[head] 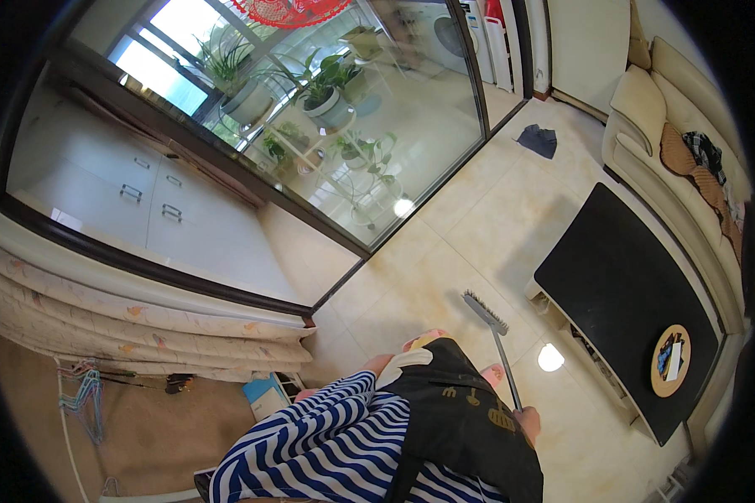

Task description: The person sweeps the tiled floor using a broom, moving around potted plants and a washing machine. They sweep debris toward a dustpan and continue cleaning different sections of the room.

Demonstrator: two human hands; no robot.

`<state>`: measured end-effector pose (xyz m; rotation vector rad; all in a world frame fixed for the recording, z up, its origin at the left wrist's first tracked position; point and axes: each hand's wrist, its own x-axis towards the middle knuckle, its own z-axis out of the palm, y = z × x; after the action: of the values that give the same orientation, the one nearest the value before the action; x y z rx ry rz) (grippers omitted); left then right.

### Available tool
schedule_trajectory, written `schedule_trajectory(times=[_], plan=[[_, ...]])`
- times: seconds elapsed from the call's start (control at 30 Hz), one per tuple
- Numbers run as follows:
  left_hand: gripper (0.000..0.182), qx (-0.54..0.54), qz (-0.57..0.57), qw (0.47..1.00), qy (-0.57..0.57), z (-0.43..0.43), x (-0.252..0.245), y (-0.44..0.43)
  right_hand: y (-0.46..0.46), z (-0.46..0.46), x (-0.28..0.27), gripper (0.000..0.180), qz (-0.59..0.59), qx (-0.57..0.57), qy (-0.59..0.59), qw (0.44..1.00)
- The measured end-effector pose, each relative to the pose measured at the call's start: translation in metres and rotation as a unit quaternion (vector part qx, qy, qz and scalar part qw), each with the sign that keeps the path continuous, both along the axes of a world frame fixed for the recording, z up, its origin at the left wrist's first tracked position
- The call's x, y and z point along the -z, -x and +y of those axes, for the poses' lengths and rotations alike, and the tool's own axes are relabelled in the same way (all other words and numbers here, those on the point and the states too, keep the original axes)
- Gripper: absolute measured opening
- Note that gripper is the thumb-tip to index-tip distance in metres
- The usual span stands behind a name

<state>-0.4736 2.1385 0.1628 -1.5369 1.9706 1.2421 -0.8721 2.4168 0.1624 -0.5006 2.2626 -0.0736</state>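
My right hand (pixel 528 425) grips the grey handle of a floor scrub brush (pixel 486 312) at the lower right of my body. Its bristled head is raised in front of my feet, bristles turned away from me. At the front of my black apron (pixel 459 396), my left hand (pixel 378 364) is closed on a white cloth (pixel 404 367). Part of that hand is hidden by the cloth and my striped sleeve. Pink slippers show beyond the apron's edge.
A black-topped coffee table (pixel 610 283) with a round tray (pixel 659 380) stands at the right, before a cream sofa (pixel 642 100). A dark cloth (pixel 538 141) lies on the tiles. Glass sliding doors (pixel 428 170) border potted plants. Curtains (pixel 163 327) and hangers (pixel 88 396) are at the left.
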Motion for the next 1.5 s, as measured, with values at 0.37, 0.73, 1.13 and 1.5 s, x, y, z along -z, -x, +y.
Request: schedule_trajectory(times=[0.37, 0.73, 1.13, 1.5], plan=[[0.034, 0.061, -0.032, 0.998, -0.009, -0.017, 0.029, 0.031, 0.048, -0.038, 0.017, 0.033, -0.005, -0.009, -0.016, 1.000], [0.026, 0.220, -0.217, 0.951, 0.026, -0.120, 0.000, 0.100, 0.094, -0.122, -0.001, 0.034, -0.001, -0.049, 0.002, 0.999], [0.035, -0.070, -0.105, 0.992, -0.007, -0.076, -0.001, 0.141, 0.137, -0.197, 0.003, 0.037, -0.021, -0.160, -0.043, 0.986], [0.039, -0.182, -0.018, 0.983, -0.033, 0.020, 0.030, 0.157, 0.186, -0.221, -0.021, 0.036, -0.022, -0.274, -0.065, 0.959]])
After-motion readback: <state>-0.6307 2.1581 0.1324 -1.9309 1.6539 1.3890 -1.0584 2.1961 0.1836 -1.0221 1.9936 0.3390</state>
